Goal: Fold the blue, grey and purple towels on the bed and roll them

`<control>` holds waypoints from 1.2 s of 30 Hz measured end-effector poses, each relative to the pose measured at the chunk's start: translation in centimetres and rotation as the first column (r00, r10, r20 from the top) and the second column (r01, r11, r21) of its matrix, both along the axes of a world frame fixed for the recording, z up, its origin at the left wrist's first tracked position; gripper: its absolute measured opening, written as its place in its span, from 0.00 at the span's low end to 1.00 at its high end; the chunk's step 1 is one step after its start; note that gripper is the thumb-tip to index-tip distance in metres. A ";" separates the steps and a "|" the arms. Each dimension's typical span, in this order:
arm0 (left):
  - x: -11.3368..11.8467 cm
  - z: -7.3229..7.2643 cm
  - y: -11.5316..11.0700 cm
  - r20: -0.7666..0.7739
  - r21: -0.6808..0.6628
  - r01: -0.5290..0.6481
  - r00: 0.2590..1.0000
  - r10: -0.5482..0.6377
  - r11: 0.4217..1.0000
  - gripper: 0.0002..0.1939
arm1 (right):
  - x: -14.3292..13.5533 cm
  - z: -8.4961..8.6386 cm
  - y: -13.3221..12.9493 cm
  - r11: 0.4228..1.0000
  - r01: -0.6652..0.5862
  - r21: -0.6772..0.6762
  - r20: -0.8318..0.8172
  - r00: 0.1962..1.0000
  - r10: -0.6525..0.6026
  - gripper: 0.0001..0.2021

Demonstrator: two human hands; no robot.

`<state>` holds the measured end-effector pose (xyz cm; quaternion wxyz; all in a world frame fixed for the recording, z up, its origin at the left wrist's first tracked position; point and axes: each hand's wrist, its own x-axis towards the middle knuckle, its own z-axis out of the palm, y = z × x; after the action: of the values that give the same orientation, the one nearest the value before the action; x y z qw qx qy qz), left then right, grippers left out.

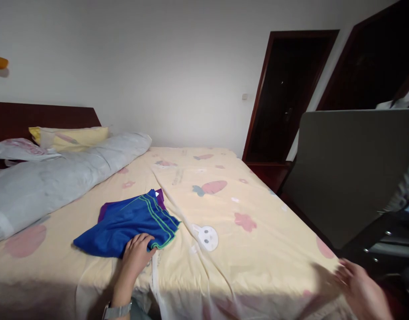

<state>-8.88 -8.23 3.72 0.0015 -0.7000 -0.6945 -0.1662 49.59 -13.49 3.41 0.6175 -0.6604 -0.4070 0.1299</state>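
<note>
The left hand is at the near left of centre, palm down with its back showing, the fingers bent and lying close together. The left wrist runs down toward the near edge, leaning slightly left. Well apart, the right hand is at the near right, blurred, its fingers loosely curved and pointing left and toward the far side; the blur hides finer detail of them.
</note>
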 end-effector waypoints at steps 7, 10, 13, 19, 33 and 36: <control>0.8 0.2 0.4 0.016 0.096 -0.044 0.999 0.043 0.994 0.09 | -17.3 2.1 7.1 0.716 -0.666 -0.208 -0.044 0.738 0.673 0.17; 1.4 0.1 0.6 0.005 0.084 -0.041 0.999 0.041 0.996 0.10 | -24.2 1.8 8.6 0.555 -0.786 -0.273 -0.070 0.591 0.803 0.16; 1.8 0.2 0.6 0.003 0.052 -0.054 0.999 0.054 0.997 0.10 | -29.9 0.8 10.5 0.420 -0.844 -0.333 -0.108 0.477 0.872 0.14; 2.0 0.5 0.2 0.023 0.065 -0.022 1.000 0.021 0.998 0.07 | -38.4 0.0 13.8 0.329 -0.842 -0.428 -0.088 0.401 0.912 0.10; 5.4 0.5 -1.1 0.027 0.615 0.196 0.963 -0.269 0.764 0.07 | -40.4 19.0 17.0 0.305 -0.950 0.059 0.040 0.308 0.951 0.11; 7.3 -0.1 -1.0 0.032 0.529 0.292 0.932 -0.362 0.797 0.07 | -35.5 24.4 16.1 0.326 -0.806 0.495 0.032 0.391 0.920 0.16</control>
<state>-1.55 -9.21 3.59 0.1145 -0.7707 -0.4913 -0.3893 14.08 2.56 27.78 0.6257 -0.1588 -0.6311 0.4300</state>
